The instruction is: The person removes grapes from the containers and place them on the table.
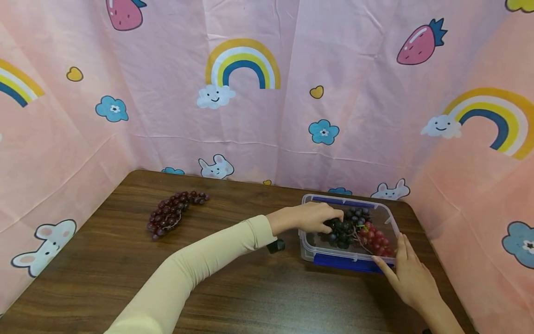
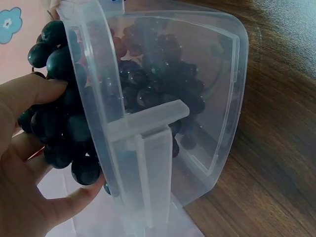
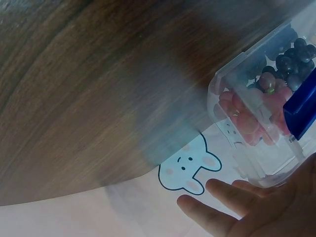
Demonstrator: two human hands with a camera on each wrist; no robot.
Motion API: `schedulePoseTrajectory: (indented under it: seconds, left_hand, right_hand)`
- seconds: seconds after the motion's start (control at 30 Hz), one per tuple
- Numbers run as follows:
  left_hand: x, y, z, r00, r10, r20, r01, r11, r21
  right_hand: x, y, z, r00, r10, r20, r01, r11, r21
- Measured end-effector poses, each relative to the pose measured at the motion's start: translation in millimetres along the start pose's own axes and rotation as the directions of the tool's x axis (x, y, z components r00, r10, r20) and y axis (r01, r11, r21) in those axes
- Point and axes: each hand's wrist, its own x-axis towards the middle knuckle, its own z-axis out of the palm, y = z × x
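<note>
A clear plastic container (image 1: 307,253) with blue side clips stands at the right of the table. My left hand (image 1: 319,217) reaches over its left rim and grips a bunch of black grapes (image 1: 344,233). In the left wrist view, thumb and fingers curl round these dark grapes (image 2: 61,126) at the rim. Red grapes (image 1: 377,239) and more dark grapes (image 1: 359,215) lie inside the container. My right hand (image 1: 413,276) rests with extended fingers against the container's right front corner; the right wrist view has those fingers (image 3: 229,195) beside the clear wall.
A bunch of dark red grapes (image 1: 173,211) lies on the brown wooden table (image 1: 233,287) at the back left. A printed pink cloth (image 1: 258,120) hangs behind and along both sides. A small black object (image 1: 276,246) sits beneath the left wrist.
</note>
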Motion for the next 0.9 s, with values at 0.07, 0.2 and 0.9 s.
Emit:
schedulePoseTrajectory:
  seconds: [0.07, 0.2, 0.9]
  left_hand:
    - [-0.5, 0.5, -0.6, 1.0, -0.001, -0.006, 0.001, 1.0, 0.007]
    - [-2.1, 2.3, -1.9, 1.0, -0.007, -0.019, 0.007, 1.0, 0.022]
    - [-18.5, 6.4, -17.2, 0.995, -0.022, -0.093, 0.028, 0.998, 0.06]
  right_hand:
    - [0, 0, -0.3, 1.0, -0.001, 0.0, 0.001, 1.0, -0.003]
    - [1, 0, 0.5, 1.0, -0.008, -0.006, 0.008, 1.0, -0.008]
    - [1, 1, 1.9, 1.0, -0.011, -0.014, 0.011, 1.0, 0.006]
